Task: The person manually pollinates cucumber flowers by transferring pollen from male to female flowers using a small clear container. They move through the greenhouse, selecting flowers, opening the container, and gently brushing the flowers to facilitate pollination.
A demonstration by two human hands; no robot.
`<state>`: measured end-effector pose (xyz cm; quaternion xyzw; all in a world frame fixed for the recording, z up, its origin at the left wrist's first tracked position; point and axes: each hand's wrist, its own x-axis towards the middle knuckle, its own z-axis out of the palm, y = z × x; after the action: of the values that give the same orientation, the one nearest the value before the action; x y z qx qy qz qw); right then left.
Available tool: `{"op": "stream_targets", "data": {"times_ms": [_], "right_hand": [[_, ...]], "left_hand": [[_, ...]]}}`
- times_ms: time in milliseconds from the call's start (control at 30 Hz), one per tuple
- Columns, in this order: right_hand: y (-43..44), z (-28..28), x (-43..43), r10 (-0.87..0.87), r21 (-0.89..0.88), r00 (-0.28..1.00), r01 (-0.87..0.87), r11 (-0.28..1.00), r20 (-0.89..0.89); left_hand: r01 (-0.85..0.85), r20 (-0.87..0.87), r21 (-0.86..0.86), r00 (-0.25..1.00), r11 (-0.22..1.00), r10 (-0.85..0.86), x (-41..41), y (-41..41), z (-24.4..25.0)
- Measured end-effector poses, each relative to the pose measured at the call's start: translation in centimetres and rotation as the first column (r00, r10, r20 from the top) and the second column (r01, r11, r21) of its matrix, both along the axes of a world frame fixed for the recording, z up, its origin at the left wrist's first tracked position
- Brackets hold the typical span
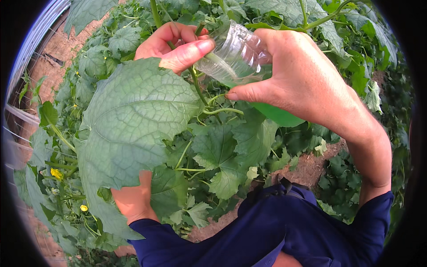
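Note:
My left hand (pixel 176 45) pinches a green vine stem (pixel 171 45) between thumb and fingers. From beside that thumb a slender pale green piece (pixel 222 65), perhaps a young fruit, reaches into the wide mouth of a clear plastic bottle (pixel 238 43). Green liquid (pixel 277 113) lies in the bottle, which tilts with its mouth towards my left hand. Wrapped around its side is my right hand (pixel 293 66), the thumb near a small tendril. A large vine leaf (pixel 140 113) covers much of my left forearm.
Dense vines with lobed leaves (pixel 227 150) surround both arms. Yellow flowers (pixel 56 174) show at the left. Bare soil (pixel 307 167) appears between the plants. A pale curved sheet or wall (pixel 33 40) with thin wires runs along the left edge.

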<state>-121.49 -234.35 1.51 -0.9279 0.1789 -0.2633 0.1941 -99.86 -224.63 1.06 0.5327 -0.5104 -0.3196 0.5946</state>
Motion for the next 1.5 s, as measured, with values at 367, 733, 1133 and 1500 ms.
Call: {"op": "stream_targets", "data": {"times_ms": [367,733,1133,1500], "right_hand": [[0.4,0.4,0.5,0.030,-0.104,0.999,-0.032,0.994,-0.024],[1.4,1.2,0.7,0.016,-0.080,0.998,-0.012,0.997,0.059],[0.5,5.0,-1.0,0.237,0.139,0.952,-0.212,0.967,-0.194],[2.7,0.1,-2.5,0.048,0.055,0.975,-0.037,0.998,-0.216]], "left_hand": [[0.054,0.069,0.046,0.996,0.998,-0.057,0.2,1.0,0.9],[0.104,0.084,0.055,0.991,0.993,-0.108,0.6,1.1,1.4],[0.106,0.138,0.020,0.985,0.994,-0.107,0.6,1.2,1.1],[-0.159,0.052,0.091,0.987,0.983,0.155,0.2,1.0,0.2]]}}
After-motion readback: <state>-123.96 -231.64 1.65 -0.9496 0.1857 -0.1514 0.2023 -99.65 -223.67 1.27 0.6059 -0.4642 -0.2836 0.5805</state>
